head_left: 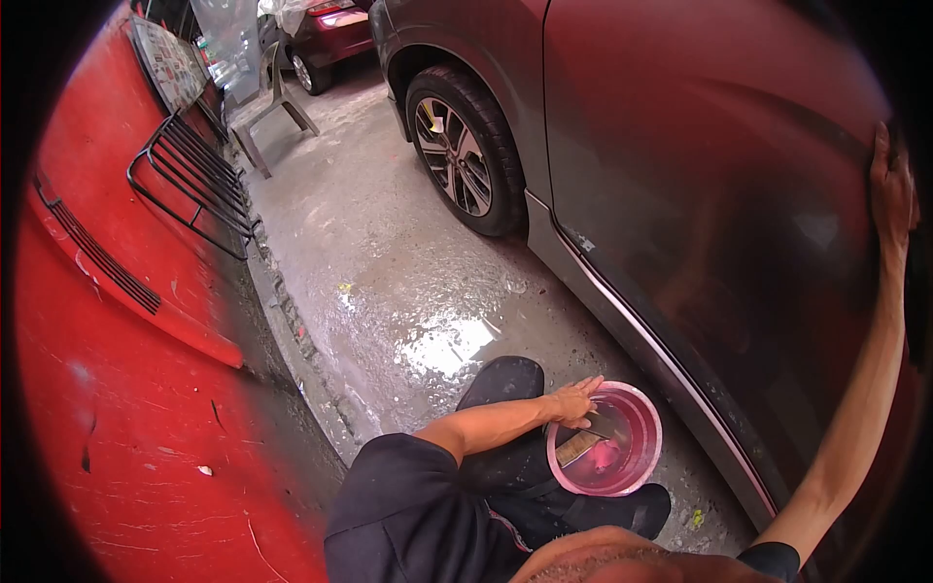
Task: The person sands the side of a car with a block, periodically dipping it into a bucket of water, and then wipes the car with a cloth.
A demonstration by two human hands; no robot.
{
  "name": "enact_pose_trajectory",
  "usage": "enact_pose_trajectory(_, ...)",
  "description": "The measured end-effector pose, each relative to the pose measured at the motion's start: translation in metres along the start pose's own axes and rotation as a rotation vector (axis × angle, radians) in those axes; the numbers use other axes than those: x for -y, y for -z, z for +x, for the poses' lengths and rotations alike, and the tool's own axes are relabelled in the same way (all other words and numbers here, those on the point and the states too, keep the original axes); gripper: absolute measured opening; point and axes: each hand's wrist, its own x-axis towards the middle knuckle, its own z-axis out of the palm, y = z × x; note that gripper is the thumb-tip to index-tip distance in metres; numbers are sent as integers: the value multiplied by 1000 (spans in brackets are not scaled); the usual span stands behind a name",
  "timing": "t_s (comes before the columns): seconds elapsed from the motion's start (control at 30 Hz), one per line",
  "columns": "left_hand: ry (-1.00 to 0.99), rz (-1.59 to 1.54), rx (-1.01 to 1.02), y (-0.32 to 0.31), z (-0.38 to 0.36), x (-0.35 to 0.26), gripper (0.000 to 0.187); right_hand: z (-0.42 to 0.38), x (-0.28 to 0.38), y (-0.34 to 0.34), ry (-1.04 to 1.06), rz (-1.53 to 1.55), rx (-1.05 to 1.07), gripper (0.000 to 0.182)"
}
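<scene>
My left hand (575, 401) reaches down into a pink bucket (643, 408) of water by my feet, its fingers closed on a dark piece of sanding paper or pad (593, 432) at the water's surface. My right hand (892, 187) is stretched up and rests flat, fingers spread, on the dark grey car door panel (700, 185) to my right. I am crouched beside the car, with my black shoes (503, 381) on the wet concrete.
The car's front wheel (455, 154) stands ahead. A red vehicle body (107, 321) with a black rack (190, 180) fills the left. A plastic chair (272, 102) and a maroon car (330, 34) stand at the far end. A puddle (442, 340) lies on the floor.
</scene>
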Motion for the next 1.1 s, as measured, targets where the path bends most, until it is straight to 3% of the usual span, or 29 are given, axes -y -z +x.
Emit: enact_pose_trajectory(1.1,0,-8,8,1,0,0,60,0,0,-3,19,-27,-48,63)
